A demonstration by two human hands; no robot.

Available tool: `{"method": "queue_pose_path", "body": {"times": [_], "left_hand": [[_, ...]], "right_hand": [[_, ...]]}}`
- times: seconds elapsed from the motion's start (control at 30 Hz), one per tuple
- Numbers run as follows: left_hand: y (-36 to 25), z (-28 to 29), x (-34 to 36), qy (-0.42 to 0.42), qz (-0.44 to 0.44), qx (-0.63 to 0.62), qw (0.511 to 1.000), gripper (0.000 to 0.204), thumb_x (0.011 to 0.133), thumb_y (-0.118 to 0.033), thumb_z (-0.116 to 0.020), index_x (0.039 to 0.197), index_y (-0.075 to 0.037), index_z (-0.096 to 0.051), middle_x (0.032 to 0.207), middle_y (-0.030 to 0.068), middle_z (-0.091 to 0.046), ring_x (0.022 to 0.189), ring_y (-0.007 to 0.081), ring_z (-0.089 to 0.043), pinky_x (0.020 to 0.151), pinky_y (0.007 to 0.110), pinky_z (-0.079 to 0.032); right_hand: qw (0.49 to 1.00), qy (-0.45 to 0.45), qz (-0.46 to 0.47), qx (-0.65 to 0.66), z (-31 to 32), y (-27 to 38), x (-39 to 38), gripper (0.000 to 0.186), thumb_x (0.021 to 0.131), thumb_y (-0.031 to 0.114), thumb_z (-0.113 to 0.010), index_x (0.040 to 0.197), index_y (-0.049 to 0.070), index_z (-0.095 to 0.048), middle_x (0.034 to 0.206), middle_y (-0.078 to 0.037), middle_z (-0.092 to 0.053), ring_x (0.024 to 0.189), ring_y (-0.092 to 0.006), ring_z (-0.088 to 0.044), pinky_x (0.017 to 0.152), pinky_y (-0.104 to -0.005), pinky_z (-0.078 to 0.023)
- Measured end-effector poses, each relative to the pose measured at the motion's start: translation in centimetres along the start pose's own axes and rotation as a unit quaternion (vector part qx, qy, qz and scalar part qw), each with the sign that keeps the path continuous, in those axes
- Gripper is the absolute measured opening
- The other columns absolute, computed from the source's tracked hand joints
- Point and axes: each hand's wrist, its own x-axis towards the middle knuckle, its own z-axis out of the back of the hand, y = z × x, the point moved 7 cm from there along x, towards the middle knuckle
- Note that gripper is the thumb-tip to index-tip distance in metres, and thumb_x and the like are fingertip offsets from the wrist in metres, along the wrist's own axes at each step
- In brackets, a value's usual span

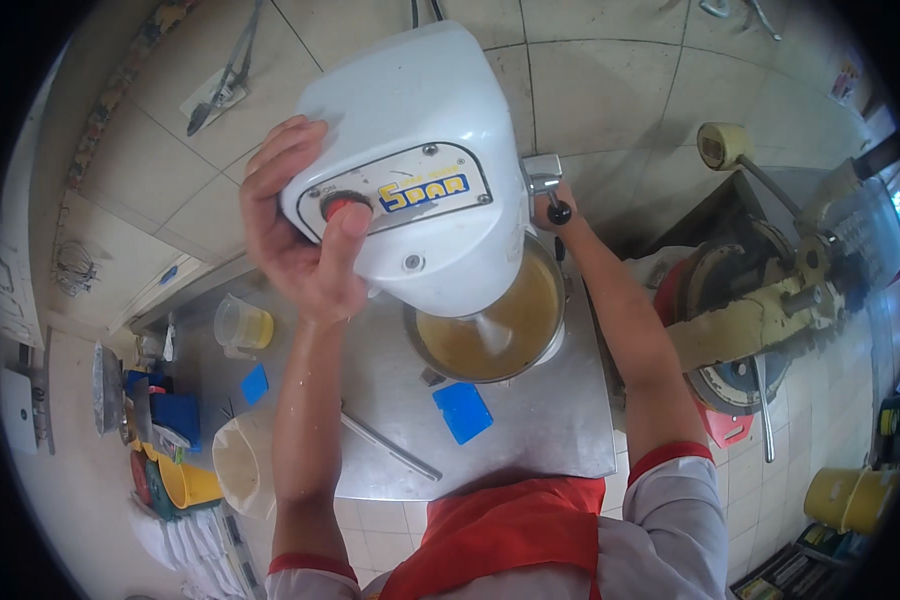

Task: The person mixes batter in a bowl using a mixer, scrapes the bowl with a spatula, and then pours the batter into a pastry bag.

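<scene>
A white stand mixer (410, 100) fills the upper middle of the view. My left hand (305, 265) grips the left side of its head, fingers round the far edge and thumb on the red button (342, 205). On the mixer's other side, my right hand (553, 208) is at the metal lever with a black knob (558, 212). The fingers of that hand are mostly hidden behind the lever and housing. Under the head stands a metal bowl (490, 380) of light brown batter (445, 340). A pale, blurred beater (492, 335) reaches down into the batter.
On the steel table (390, 400) lie a blue scraper (462, 412), a second blue piece (255, 384) and a metal bar (395, 448). A clear jug (242, 325) with yellow liquid and a cream-coloured container (242, 465) stand leftward. Larger machinery (750, 325) stands close on the right.
</scene>
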Motion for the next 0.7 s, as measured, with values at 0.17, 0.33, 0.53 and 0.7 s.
{"method": "queue_pose_path", "body": {"times": [0.17,0.33,0.53,0.7], "left_hand": [[-0.3,0.4,-0.2,-0.003,0.023,-0.020,1.000,0.047,0.082,-0.025,-0.077,0.115,0.002,-0.058,0.123,0.0165,-0.061,0.125,0.0304,-0.051,0.110,0.043,-0.035],[-0.1,0.4,0.0,0.000,0.049,-0.045,0.998,0.045,0.080,-0.020,-0.078,0.115,0.001,-0.059,0.124,0.0150,-0.060,0.126,0.0284,-0.050,0.111,0.041,-0.035],[-0.1,0.5,-0.4,0.018,0.055,-0.044,0.997,0.046,0.087,-0.027,-0.072,0.120,0.002,-0.056,0.129,0.0171,-0.057,0.130,0.0287,-0.047,0.113,0.042,-0.032],[-0.3,-0.1,-0.1,0.080,0.060,-0.050,0.994,0.048,0.094,-0.031,-0.065,0.125,0.003,-0.051,0.135,0.0185,-0.051,0.134,0.0288,-0.043,0.114,0.042,-0.031]], "right_hand": [[0.915,-0.093,-0.019,0.392,2.9,-0.4,-5.8,0.052,0.081,0.007,-0.065,0.132,0.006,-0.057,0.132,-0.021,-0.061,0.120,-0.0341,-0.061,0.091,-0.0435,-0.054],[0.843,-0.217,-0.178,0.458,-1.8,-1.9,-18.9,0.056,0.083,0.002,-0.065,0.138,0.002,-0.052,0.134,-0.020,-0.058,0.115,-0.0320,-0.062,0.096,-0.0409,-0.051],[0.766,-0.112,-0.316,0.548,-12.9,5.2,-39.4,0.029,0.089,0.004,-0.062,0.117,-0.001,-0.065,0.099,-0.008,-0.069,0.087,-0.0158,-0.064,0.078,-0.0302,-0.052],[0.720,-0.027,-0.375,0.583,-15.6,8.0,-47.1,0.019,0.093,0.009,-0.063,0.109,0.000,-0.068,0.089,-0.003,-0.068,0.074,-0.0083,-0.058,0.064,-0.0260,-0.049]]}}
